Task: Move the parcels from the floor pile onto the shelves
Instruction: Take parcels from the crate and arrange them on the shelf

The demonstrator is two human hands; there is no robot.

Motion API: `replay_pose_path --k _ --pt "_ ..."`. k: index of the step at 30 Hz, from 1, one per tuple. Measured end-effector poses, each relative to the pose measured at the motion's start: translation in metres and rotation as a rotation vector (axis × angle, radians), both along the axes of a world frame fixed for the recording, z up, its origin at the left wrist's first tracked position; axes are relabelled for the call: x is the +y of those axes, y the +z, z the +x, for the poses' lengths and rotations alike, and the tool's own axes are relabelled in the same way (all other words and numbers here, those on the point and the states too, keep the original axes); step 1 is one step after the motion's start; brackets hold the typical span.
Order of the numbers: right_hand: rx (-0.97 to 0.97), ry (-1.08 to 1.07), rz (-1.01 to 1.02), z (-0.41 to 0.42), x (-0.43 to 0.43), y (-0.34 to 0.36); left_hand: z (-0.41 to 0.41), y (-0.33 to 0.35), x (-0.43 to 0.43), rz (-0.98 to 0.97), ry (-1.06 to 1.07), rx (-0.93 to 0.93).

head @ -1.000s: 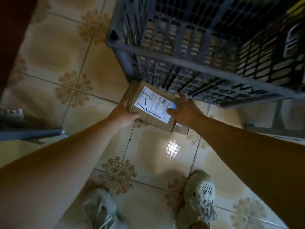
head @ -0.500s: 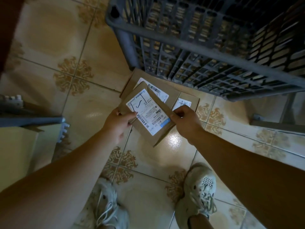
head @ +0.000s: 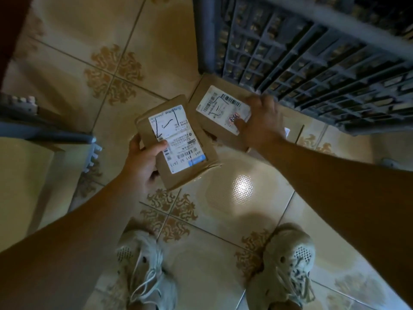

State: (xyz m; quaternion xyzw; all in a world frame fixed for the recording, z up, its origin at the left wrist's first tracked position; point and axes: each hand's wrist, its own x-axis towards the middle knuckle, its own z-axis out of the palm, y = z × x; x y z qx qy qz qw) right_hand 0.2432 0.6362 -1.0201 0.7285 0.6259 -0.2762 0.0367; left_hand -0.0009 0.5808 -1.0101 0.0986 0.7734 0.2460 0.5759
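Floor (head: pixel 67 52): glossy cream tiles with brown floral medallions where the corners meet; a bright glare spot (head: pixel 242 189) sits on the tile between the two forearms.
Head view, backdrop: a grey slatted plastic crate (head: pixel 312 70) fills the upper right of my feed, its corner post standing on the tiles; a grey plastic edge (head: pixel 44 133) pokes in from the left.
Held parcel (head: pixel 176 139): small brown cardboard box, lifted clear of the floor and tilted. Its white shipping label faces me, with black marker strokes, barcodes and a blue strip at the near end.
Left hand (head: pixel 143 162): I see it gripping the held parcel at its left edge, thumb laid across the label, fingers curled underneath.
Floor parcel (head: pixel 223 108): second brown box, lying flat on the tiles just beside the crate's corner post, label up; the held parcel overlaps its near-left corner from where I look.
Right hand (head: pixel 261 121): palm down on the floor parcel's right part, thumb touching the label by a reddish code. The fingers reach toward the far edge but are blurred, so I cannot tell whether they clasp the box or only rest on it.
Third box (head: pixel 292 128): a cardboard edge showing right of the right hand, near the crate's rim; mostly hidden.
Shoes (head: pixel 143 271) (head: pixel 290 262): pale laced trainers planted on the tiles at the bottom, well apart from the parcels.
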Motion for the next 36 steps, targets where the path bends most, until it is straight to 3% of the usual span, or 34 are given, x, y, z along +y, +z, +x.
replay_pose_path --k 4,7,12,17,20,25,36 --pt "-0.228 0.141 -0.153 0.001 0.030 -0.018 -0.017 -0.007 -0.007 0.033 0.063 -0.026" --pt "-0.279 0.113 -0.266 0.003 0.029 -0.027 -0.019 -0.009 -0.009 0.063 0.064 -0.068" --pt "-0.071 -0.154 -0.350 0.013 0.015 -0.023 -0.009 -0.006 -0.003 0.108 0.045 -0.101" --pt "0.349 -0.232 -0.306 0.023 -0.006 0.017 -0.006 0.029 -0.003 0.098 0.019 -0.053" --pt "0.496 -0.350 -0.284 0.024 -0.025 0.071 -0.003 0.080 -0.003 0.102 -0.028 -0.033" --pt "0.569 -0.439 -0.189 0.032 -0.057 0.196 0.003 0.205 -0.004 0.156 -0.133 0.000" --pt "0.683 -0.658 0.161 0.061 -0.152 0.540 0.025 0.542 -0.032 0.533 -0.314 0.118"
